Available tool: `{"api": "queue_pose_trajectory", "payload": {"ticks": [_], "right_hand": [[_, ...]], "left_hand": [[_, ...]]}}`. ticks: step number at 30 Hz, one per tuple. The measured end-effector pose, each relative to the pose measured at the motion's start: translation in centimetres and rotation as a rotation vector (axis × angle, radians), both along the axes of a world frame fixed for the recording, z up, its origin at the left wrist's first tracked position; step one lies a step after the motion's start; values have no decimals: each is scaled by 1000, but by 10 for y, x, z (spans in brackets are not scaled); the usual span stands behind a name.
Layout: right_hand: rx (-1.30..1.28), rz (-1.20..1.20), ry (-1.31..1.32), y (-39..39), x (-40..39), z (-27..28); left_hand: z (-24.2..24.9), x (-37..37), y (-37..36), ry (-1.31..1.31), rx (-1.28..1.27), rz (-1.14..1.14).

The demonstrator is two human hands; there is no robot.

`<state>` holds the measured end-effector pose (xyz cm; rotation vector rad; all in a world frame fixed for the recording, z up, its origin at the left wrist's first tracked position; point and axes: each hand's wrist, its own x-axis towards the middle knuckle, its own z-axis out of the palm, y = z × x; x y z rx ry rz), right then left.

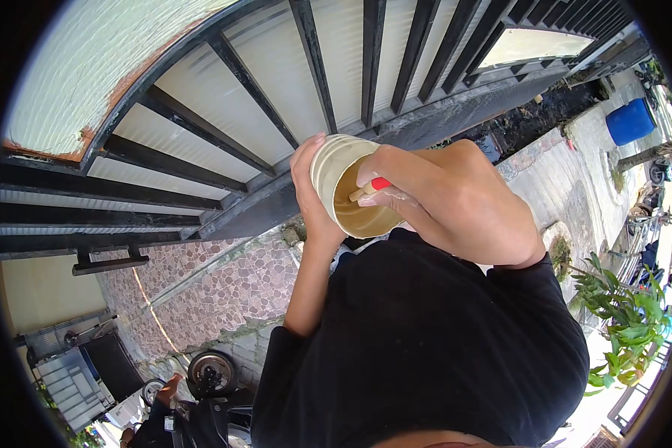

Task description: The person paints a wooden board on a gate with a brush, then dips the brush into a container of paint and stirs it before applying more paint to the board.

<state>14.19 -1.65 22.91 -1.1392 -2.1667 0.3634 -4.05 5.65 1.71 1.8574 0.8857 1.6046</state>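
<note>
My left hand (308,190) is wrapped round the outside of a ridged, off-white plastic tub (334,166), which tilts so that its mouth faces me. Light brown liquid or residue coats the inside. My right hand (440,198) reaches over the rim, its thumb and fingers pinching what looks like a paintbrush (381,184) with a red end and a pale wooden part. The brush's lower end points into the tub; its bristles cannot be made out. Whitish smears mark my right fingertips.
Just beyond the tub runs a black barred metal fence (313,67) with pale panels behind it. Stone-patterned paving (231,287) lies below at left, near a parked motorcycle (213,373) and a person's leg. A blue barrel (630,122) and a leafy plant (627,321) stand at right.
</note>
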Motion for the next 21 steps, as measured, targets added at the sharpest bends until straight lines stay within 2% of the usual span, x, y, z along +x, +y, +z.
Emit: {"api": "queue_pose_trajectory", "payload": {"ticks": [4, 7, 11, 13, 16, 18, 21], "right_hand": [[33, 30, 83, 1, 2, 1], [148, -100, 182, 0, -1, 0], [124, -213, 185, 0, -2, 1], [116, -273, 209, -1, -4, -4], [16, -312, 324, -3, -5, -9], [-155, -322, 388, -6, -3, -11], [-57, -356, 363, -5, -7, -16]], "left_hand": [[4, -1, -1, 40, 26, 24], [7, 0, -7, 17, -44, 27], [0, 4, -10, -68, -161, 16], [2, 2, -13, 23, -139, 25], [-3, 3, -13, 0, -163, 19], [-7, 4, -11, -32, -165, 30], [-7, 5, -12, -78, -169, 37]]}}
